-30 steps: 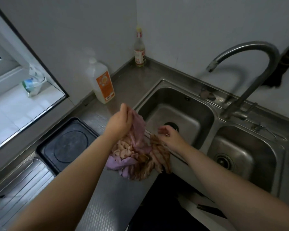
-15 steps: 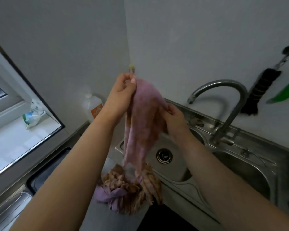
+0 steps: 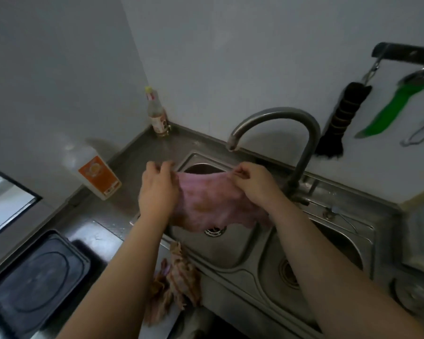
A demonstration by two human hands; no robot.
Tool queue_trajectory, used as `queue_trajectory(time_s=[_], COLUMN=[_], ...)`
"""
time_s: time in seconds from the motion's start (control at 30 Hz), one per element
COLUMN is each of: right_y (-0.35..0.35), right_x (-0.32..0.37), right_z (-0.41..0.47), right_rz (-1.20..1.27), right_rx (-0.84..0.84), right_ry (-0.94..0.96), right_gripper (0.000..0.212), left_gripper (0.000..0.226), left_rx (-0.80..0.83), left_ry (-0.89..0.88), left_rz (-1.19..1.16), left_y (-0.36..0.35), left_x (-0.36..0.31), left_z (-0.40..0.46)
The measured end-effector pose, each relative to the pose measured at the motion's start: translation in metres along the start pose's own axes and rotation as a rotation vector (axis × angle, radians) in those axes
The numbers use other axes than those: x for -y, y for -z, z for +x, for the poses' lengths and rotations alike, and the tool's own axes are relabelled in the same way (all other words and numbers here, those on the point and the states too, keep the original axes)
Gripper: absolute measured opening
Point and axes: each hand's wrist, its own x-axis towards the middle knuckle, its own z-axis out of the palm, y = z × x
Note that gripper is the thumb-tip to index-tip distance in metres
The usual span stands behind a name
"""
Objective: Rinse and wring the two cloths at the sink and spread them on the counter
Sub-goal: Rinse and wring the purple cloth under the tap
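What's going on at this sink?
A person is holding a pink cloth stretched between both hands over the left sink basin: the left hand and right hand each pinch an upper corner. No water shows at the faucet. A brown striped cloth lies bunched on the counter edge.

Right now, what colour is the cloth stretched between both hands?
Pink-purple cloth, head view.

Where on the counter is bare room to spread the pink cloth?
Bare steel lies between the white jug, the corner bottle and the sink rim. Crowded: the striped cloth by the black tray.
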Motion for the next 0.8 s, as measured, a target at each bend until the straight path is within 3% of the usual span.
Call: queue_trajectory(time_s=[0.1, 0.17, 0.23, 0.33, 0.47, 0.53, 0.63, 0.7, 0.8], right_y=[-0.001, 0.002, 0.005, 0.008, 0.033, 0.053, 0.065, 0.064, 0.064], right_x=[-0.013, -0.016, -0.027, -0.065, -0.122, -0.152, -0.193, -0.204, -0.206], right_z=[-0.002, 0.000, 0.007, 0.021, 0.031, 0.040, 0.059, 0.068, 0.071], right_rz=[0.162, 0.219, 0.224, 0.238, 0.483, 0.564, 0.505, 0.437, 0.333], right_rx=[0.123, 0.177, 0.158, -0.035, -0.696, -0.857, -0.686, -0.541, -0.523], right_ry=[0.047, 0.050, 0.033, -0.100, -0.475, -0.659, -0.821, -0.815, -0.754], right_gripper=[0.020, 0.016, 0.011, 0.013, 0.028, 0.038, 0.047, 0.051, 0.052], left_gripper=[0.038, 0.043, 0.055, 0.038, 0.035, 0.034, 0.035, 0.040, 0.043], left_rx=[0.235, 0.553, 0.736, 0.701, 0.528, 0.528, 0.538, 0.551, 0.566], left_ry=[-0.145, -0.079, 0.010, 0.065, 0.285, 0.329, 0.387, 0.438, 0.467], left_rz=[-0.391, -0.681, -0.814, -0.871, -1.054, -1.104, -1.151, -1.210, -1.292], left_y=[-0.032, -0.044, -0.054, -0.072, -0.084, -0.086, -0.091, -0.093, -0.098], left_x=[-0.020, -0.041, -0.052, -0.058, -0.059, -0.064, -0.069, -0.070, -0.072], left_z=[-0.010, -0.014, -0.015, -0.014, -0.007, -0.001, 0.008, 0.016, 0.026])
